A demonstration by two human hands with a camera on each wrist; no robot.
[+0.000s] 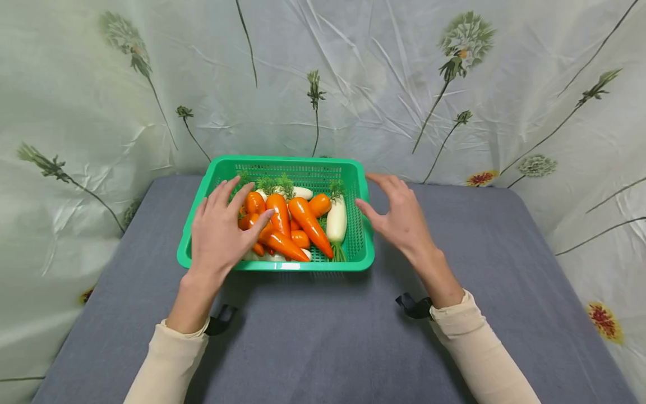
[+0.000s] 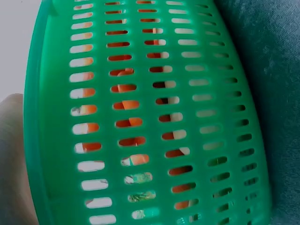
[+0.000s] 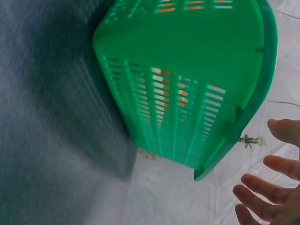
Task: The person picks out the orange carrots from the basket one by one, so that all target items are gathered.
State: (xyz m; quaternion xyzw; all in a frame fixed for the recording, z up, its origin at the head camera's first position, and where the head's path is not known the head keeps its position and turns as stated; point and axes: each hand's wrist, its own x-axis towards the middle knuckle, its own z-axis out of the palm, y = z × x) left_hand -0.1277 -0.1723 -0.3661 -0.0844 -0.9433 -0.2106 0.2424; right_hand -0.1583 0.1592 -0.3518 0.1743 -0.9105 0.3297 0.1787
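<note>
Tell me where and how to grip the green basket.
Best by the rim at the basket's short ends: left hand from the left, right hand from the right. The lip juts past the walls, offering an edge to hook under; with carrots heaped inside, two-ended support should keep it level.

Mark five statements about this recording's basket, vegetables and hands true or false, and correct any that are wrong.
1. The green slotted basket contains several orange carrots. True.
2. The right hand grips a carrot. False: it holds nothing and is beside the basket's right end, fingers apart.
3. In the head view, the left hand overlaps the basket's left side. True.
4. The basket stands on bare wood. False: it stands on gray cloth.
5. A white radish lies outside the basket, on the cloth. False: it lies inside, near the right end.
</note>
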